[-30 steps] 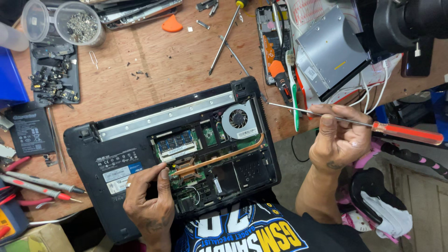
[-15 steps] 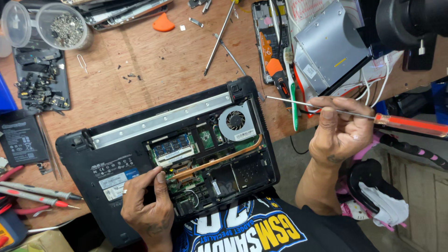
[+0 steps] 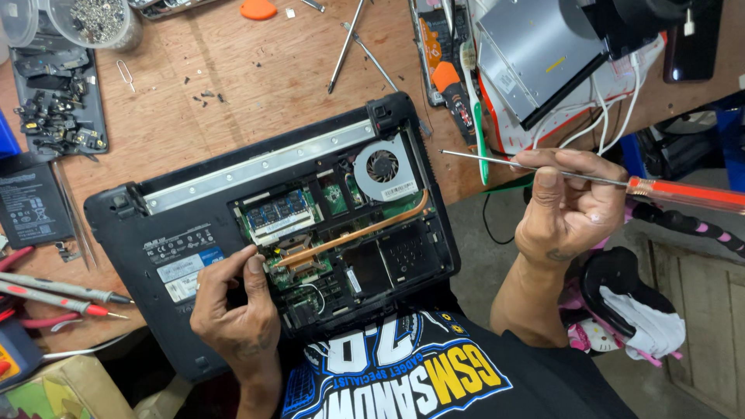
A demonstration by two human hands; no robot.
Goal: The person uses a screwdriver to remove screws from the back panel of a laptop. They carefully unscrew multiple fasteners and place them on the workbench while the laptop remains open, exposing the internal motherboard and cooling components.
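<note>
An upturned black laptop [image 3: 194,225] lies on the wooden bench with its bottom cover off, showing a round fan [image 3: 384,167], a copper heat pipe [image 3: 365,225] and green boards. My left hand [image 3: 233,310] rests on the laptop's near side, with fingertips pinched at the left end of the heat pipe. To the right of the laptop, off the bench edge, my right hand [image 3: 570,206] is closed around a long screwdriver [image 3: 683,192] with a red handle. Its thin shaft points left toward the fan.
A clear cup of screws [image 3: 97,19] and a dark tray of small parts [image 3: 58,101] sit at the back left. Red and black probes [image 3: 54,291] lie left of the laptop. A silver drive [image 3: 535,54], white cables and loose tools crowd the back right.
The view has shifted a little. My right hand with the screwdriver stays lifted beside the laptop, and my left hand's fingers have stayed at the heat pipe's end.
</note>
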